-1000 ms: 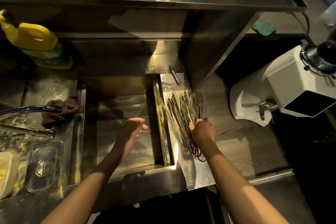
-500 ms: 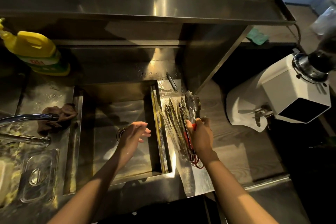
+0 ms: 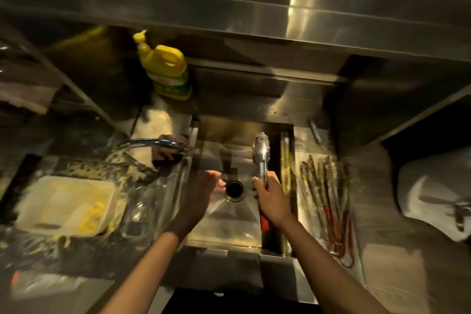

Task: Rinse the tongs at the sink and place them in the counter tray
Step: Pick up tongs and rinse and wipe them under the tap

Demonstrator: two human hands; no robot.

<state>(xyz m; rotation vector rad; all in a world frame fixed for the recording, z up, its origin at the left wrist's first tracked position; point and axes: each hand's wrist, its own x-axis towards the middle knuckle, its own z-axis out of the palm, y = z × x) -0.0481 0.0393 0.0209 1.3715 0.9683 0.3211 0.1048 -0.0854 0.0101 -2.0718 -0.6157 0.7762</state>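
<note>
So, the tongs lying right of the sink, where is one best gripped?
Probably at the red handle end of the lying tongs, coming from above on the near side: the handles point toward the person, the toothed tips away.

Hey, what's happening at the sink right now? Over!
Right hand gripping tongs above the sink. Left hand open beside the drain. Nothing blocking; other tongs lie to its right.
</note>
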